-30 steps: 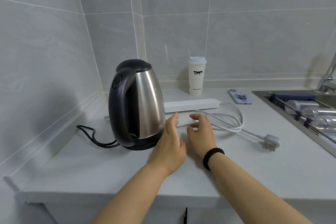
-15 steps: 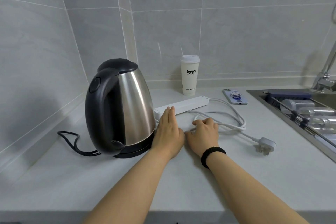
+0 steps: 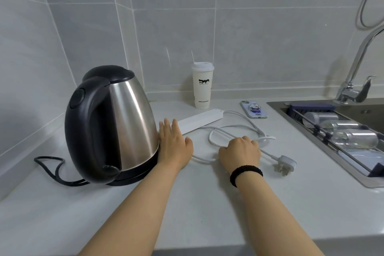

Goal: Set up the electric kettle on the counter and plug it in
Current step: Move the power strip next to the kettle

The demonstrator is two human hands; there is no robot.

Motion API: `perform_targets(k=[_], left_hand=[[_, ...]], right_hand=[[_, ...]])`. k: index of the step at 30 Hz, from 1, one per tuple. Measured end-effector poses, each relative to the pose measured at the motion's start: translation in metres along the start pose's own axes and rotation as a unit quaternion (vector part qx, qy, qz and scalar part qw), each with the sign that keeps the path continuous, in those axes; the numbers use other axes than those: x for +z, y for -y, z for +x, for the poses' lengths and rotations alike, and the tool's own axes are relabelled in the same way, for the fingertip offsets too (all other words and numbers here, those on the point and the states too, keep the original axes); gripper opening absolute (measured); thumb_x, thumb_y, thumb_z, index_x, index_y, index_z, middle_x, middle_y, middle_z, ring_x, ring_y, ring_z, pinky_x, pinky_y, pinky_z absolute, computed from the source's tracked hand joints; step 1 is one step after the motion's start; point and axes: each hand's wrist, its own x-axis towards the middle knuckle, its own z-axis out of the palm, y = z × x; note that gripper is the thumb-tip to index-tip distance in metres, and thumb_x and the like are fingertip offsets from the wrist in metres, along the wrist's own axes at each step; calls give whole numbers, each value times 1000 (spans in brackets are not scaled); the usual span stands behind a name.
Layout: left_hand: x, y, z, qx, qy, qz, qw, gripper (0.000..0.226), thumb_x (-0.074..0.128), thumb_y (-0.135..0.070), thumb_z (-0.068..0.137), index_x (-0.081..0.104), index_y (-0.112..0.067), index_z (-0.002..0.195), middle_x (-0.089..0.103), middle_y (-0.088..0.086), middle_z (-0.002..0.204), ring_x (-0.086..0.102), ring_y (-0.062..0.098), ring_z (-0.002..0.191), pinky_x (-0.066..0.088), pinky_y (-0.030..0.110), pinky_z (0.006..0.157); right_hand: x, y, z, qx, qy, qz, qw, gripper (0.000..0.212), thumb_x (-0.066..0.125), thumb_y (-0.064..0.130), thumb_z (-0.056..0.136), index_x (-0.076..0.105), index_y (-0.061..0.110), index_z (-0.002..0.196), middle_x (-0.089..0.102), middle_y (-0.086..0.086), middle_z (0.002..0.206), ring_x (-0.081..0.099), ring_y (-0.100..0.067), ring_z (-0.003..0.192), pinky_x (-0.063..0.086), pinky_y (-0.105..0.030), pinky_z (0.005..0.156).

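At the far left the kettle's black cord (image 3: 56,169) trails loose on the counter (image 3: 207,203), its plug hidden behind the kettle. The electric kettle (image 3: 113,124) stands upright on its black base near the corner of the tiled walls. The left hand (image 3: 174,145) lies flat with straight fingers, its edge against the kettle's lower side and base, holding nothing. Just past those fingers lies the white power strip (image 3: 200,121), whose white cable (image 3: 232,131) loops over the counter. The right hand (image 3: 240,151) rests knuckles-up on that loop with fingers curled under; whether they actually grip the cable cannot be told. The cable's white plug (image 3: 285,164) lies free close to the sink (image 3: 311,137). Behind stand a paper cup (image 3: 202,87) and a phone (image 3: 253,109). The risks, as I judge them: a pull on the tangled loop could drag the strip or flick the plug toward the wet sink, and a firmer push from the left hand could slide the kettle off its base.
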Motion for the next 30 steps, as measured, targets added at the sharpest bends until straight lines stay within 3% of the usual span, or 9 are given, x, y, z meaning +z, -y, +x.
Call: perform_targets(k=[3,7,11,15,22,26,30], left_hand=[[-2,3,3,-56,5,-61,997,66,40,-17,96,8,0,150,2,19,160,7,35,147,8,36,118],[-1,8,3,-41,-33,-56,997,57,49,-12,95,25,3,144,28,20,145,38,40,126,26,35,107],[-2,10,0,-8,-50,-94,994,59,60,-18,91,34,-1,140,34,18,139,40,35,126,28,35,107],[-6,10,-10,39,-77,-148,985,62,66,-26,87,37,-7,139,39,10,136,41,26,126,33,31,106],[-18,5,-33,116,-152,-192,963,56,70,-43,80,50,-15,125,49,-5,118,51,14,107,42,23,91],[-21,1,-48,160,-198,-178,951,48,65,-52,79,58,-15,109,53,-5,105,56,14,94,48,25,80],[-24,1,-58,156,-210,-198,945,45,68,-53,75,60,-18,103,54,-6,99,58,12,86,51,28,76]], right_hand=[[-1,-3,1,-6,-9,13,1000,18,46,16,86,46,10,69,46,-6,89,47,-31,97,43,-35,83],[2,1,1,-26,-39,64,997,11,48,15,90,55,8,86,46,-5,96,53,-28,84,41,-31,63],[4,7,0,-72,-90,110,987,20,52,13,89,52,14,109,46,-3,111,56,-28,84,38,-30,61],[10,11,0,-145,-129,144,970,33,60,9,83,53,11,115,47,-9,114,56,-32,86,38,-30,60],[17,14,-2,-199,-97,167,961,57,62,6,80,45,16,134,43,-10,121,55,-29,97,48,-34,73],[19,14,-3,-158,-58,247,954,51,54,2,86,42,13,134,42,-10,125,58,-30,99,48,-37,83],[17,14,-2,-98,-25,322,941,39,51,14,92,44,12,131,51,-5,112,54,-23,100,37,-26,84]])
